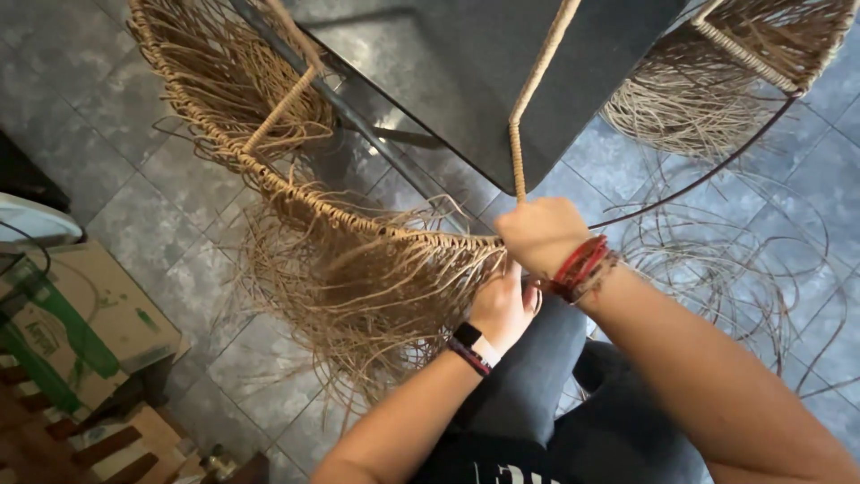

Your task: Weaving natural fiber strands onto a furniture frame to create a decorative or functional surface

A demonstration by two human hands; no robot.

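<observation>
The woven rim (358,220) is of tan, fibrous strands, matt and dry-looking, perhaps rattan or paper cord, with loose strands (358,296) hanging rough and frayed. Under the wrapping, the bare frame rod (699,175) looks like dark, smooth metal. The floor tiles (170,188) are grey stone or ceramic with a mottled, faintly glossy face. The cardboard box (98,305) is matt brown paperboard. The red bracelets (582,264) look like braided cord; the watch strap (470,350) seems smooth plastic.
</observation>
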